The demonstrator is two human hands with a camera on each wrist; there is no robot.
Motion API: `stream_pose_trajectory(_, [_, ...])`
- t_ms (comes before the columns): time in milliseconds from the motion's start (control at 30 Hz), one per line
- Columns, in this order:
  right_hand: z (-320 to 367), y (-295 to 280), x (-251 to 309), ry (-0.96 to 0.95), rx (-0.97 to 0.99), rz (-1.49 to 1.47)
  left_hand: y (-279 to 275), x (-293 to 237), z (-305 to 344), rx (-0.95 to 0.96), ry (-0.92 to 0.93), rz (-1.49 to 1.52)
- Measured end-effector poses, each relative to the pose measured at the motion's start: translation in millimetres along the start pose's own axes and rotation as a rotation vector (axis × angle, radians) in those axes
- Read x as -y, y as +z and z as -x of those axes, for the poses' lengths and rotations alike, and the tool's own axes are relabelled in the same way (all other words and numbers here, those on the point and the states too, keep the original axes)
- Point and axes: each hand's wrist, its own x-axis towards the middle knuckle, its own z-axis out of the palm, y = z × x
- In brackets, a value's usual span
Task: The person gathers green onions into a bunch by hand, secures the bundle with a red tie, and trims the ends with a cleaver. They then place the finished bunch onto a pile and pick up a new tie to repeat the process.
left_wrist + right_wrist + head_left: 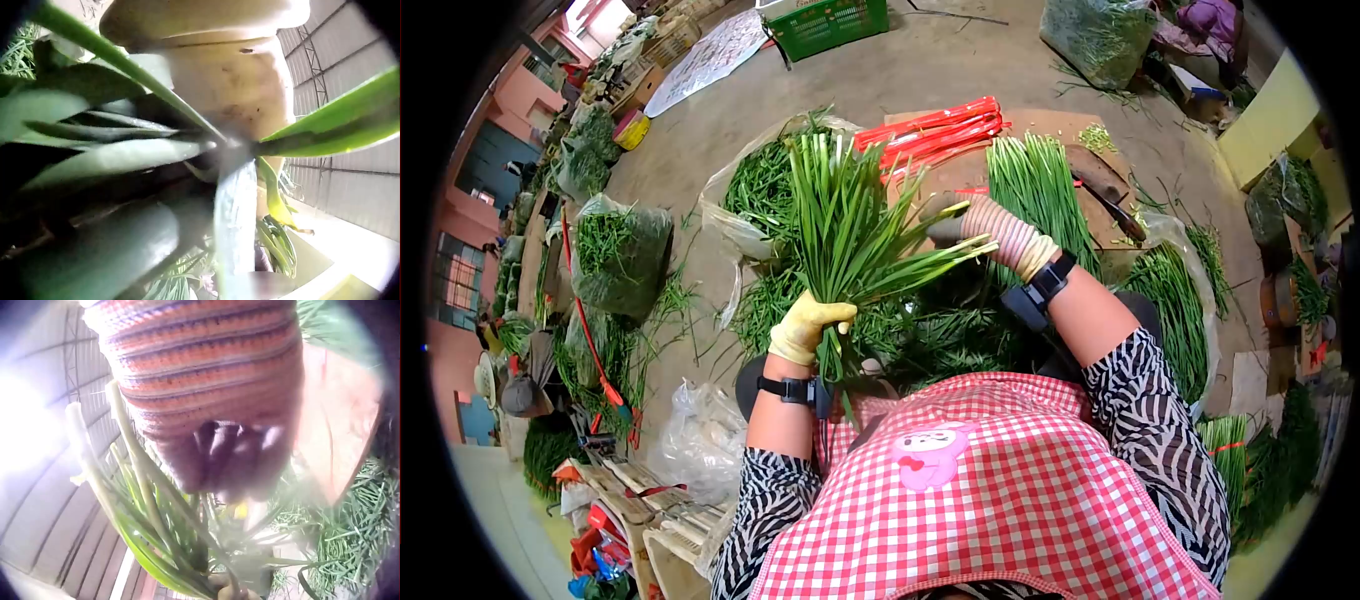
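My left hand [812,325], in a yellow glove, grips a loose bunch of garlic chives [832,210]. Pale stem ends point up and away, while several stalks splay to the right. Leaf tips hang below the fist. In the left wrist view, leaves [119,153] cover much of the glove [225,81]. My right hand [998,228] wears a striped glove with dark fingertips and pinches at the splayed stalks. Curled fingers [219,456] appear in the right wrist view, with chive stalks [150,481] passing beside and below them; the thumb is hidden.
A neat row of chives [1040,185] lies on a board [1115,225] by a dark-handled knife [1115,210]. Red ties [930,135] lie behind. Open bags of chives [765,185] flank the board. Beyond are a green crate [830,28] and a stuffed bag [622,255].
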Motion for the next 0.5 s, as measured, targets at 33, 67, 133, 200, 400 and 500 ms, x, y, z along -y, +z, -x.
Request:
stream_pose_trajectory(33, [-1.3, 0.2, -2.8, 0.056, -0.023, -0.084, -3.1, 3.6, -0.9, 0.015, 0.004, 0.0])
stream_pose_trajectory(67, [-3.3, -0.4, -6.2, 0.112, -0.047, -0.168, -7.3, 7.5, -3.1, 0.033, 0.009, 0.0])
stream_pose_trajectory(133, [-3.5, -0.8, -12.3, 0.171, -0.074, -0.371, -5.1, 8.1, -4.0, 0.043, 0.017, 0.032])
stream_pose_trajectory(200, [2.7, -6.2, -9.1, 0.131, -0.205, -0.283, -2.8, 5.3, -3.5, 0.044, 0.012, 0.056])
stream_pose_trajectory(400, [8.5, -29.7, -8.5, 0.11, -0.315, -0.214, -10.0, 8.0, -3.3, 0.048, 0.037, 0.051])
stream_pose_trajectory(500, [17.1, -49.7, -9.1, 0.058, -0.394, -0.406, -11.7, 7.3, -2.5, 0.05, 0.033, 0.067])
